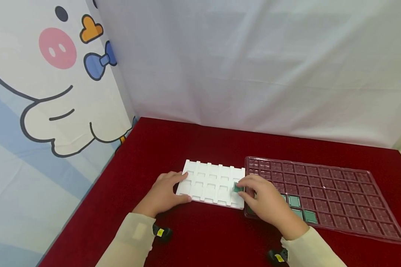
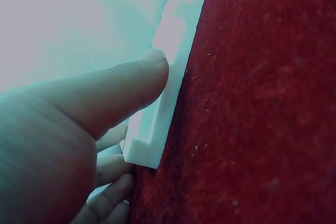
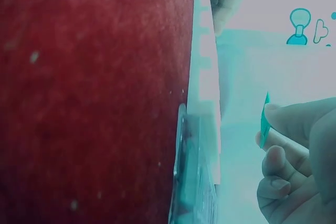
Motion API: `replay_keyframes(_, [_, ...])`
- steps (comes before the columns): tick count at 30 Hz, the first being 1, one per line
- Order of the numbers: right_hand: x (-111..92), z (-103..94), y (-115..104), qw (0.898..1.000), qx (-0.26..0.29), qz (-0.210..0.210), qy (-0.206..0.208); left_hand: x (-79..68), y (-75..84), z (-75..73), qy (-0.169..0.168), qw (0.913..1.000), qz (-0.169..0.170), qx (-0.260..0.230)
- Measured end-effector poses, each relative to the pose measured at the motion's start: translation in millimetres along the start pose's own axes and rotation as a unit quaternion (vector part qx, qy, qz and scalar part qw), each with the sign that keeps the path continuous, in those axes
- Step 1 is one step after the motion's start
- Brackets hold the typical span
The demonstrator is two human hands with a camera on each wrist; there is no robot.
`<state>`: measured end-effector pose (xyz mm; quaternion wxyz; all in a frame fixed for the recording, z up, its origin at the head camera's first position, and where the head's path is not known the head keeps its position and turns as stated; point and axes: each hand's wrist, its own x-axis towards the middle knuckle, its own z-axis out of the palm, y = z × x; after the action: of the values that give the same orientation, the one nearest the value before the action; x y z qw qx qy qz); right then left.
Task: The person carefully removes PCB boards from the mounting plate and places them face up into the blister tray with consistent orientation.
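A white plastic tray (image 1: pixel 205 185) with rows of shallow pockets lies on the red cloth. At its left end, my left hand (image 1: pixel 167 191) holds it, the thumb on the front edge and the fingers at the end. Between right thumb and fingertips, my right hand (image 1: pixel 265 198) pinches a small green square chip (image 1: pixel 236 187). The chip is over the tray's right end; in the right wrist view, the chip (image 3: pixel 265 121) is seen edge-on, apart from the tray (image 3: pixel 207 77).
A clear plastic tray (image 1: pixel 334 193) with many square compartments stands right of the white tray. Several green chips, among them one chip (image 1: pixel 310 216), sit in its near left compartments, partly hidden by my right hand. A white curtain (image 1: pixel 254 74) hangs behind the red cloth (image 1: pixel 200 237).
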<state>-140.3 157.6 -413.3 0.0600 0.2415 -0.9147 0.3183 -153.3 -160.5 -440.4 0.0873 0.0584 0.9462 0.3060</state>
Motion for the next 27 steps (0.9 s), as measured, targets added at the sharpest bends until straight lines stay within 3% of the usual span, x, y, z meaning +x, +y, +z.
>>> replay_keyframes(27, [-24.8, -18.2, 18.6, 1.000, -0.022, 0.010, -0.001, 0.5, -2.5, 0.5, 0.003, 0.9998, 0.013, -0.011])
